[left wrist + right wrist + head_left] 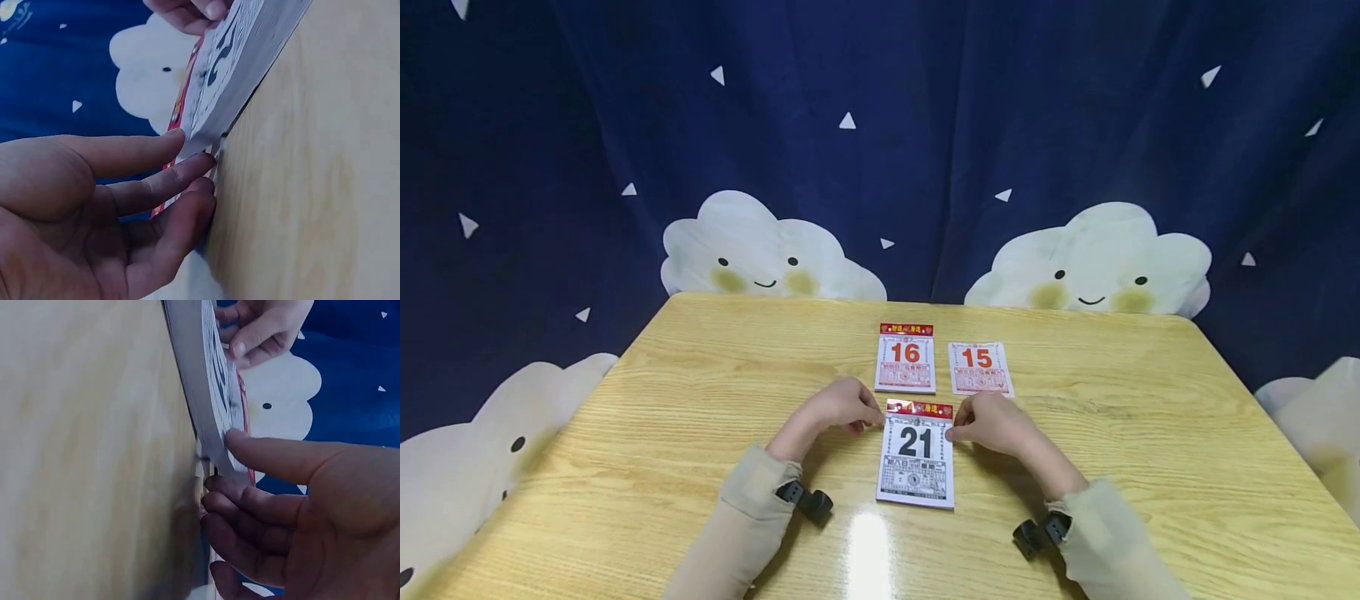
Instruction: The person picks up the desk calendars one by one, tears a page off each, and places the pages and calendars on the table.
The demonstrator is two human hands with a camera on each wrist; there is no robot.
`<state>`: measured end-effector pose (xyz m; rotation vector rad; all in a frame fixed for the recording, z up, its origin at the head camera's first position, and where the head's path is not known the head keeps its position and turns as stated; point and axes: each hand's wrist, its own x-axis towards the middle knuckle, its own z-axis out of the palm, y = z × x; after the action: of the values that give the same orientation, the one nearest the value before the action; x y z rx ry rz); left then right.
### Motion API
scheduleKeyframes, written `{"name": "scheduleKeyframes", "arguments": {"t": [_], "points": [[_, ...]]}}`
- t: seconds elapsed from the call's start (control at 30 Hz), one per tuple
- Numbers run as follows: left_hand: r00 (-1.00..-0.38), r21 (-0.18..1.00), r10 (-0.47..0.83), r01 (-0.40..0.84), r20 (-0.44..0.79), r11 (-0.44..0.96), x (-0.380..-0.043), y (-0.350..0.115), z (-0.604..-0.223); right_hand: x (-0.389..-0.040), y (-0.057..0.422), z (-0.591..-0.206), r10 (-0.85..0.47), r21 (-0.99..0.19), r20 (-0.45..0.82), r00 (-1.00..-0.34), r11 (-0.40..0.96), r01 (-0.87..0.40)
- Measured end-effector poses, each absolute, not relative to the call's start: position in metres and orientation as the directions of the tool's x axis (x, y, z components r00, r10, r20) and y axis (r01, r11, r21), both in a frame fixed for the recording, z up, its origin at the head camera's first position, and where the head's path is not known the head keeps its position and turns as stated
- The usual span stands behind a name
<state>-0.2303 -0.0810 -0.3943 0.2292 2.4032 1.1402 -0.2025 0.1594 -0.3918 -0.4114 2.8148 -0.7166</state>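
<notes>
A tear-off calendar pad with a red header and a large black 21 is between my hands. My left hand pinches its left edge near the top. The thumb is at the pad's face and the fingers are low at its side. On the opposite edge, my right hand pinches the pad the same way. Its thumb lies at the front and the fingertips are curled by the underside. The thick stack of page edges shows in the right wrist view.
Beyond the pad lies another calendar pad with a red 16. To its right is a page with a red 15 and no red header. The wooden table ends at a dark blue curtain with clouds.
</notes>
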Motion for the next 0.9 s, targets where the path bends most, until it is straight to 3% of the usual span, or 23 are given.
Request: {"name": "scheduleKeyframes", "arguments": {"t": [0.33,0.43,0.6,0.9], "points": [[-0.926,0.794,0.263,-0.059,-0.269,0.605,-0.225,-0.07,-0.4,-0.197,0.153,-0.396,-0.226,-0.6,-0.137,-0.964,0.794,-0.101],[-0.932,0.863,0.249,-0.113,-0.264,0.493,-0.226,-0.069,-0.406,-0.198,0.152,-0.396,-0.19,-0.682,-0.143,-0.971,0.73,-0.042],[-0.929,0.932,0.24,-0.207,-0.282,0.297,-0.229,-0.068,-0.409,-0.203,0.151,-0.399,-0.171,-0.863,-0.188,-0.967,0.499,0.079],[-0.947,0.976,0.239,-0.218,-0.215,0.015,-0.238,-0.069,-0.411,-0.218,0.156,-0.396,-0.118,-0.943,-0.19,-0.975,0.297,0.148]]}}
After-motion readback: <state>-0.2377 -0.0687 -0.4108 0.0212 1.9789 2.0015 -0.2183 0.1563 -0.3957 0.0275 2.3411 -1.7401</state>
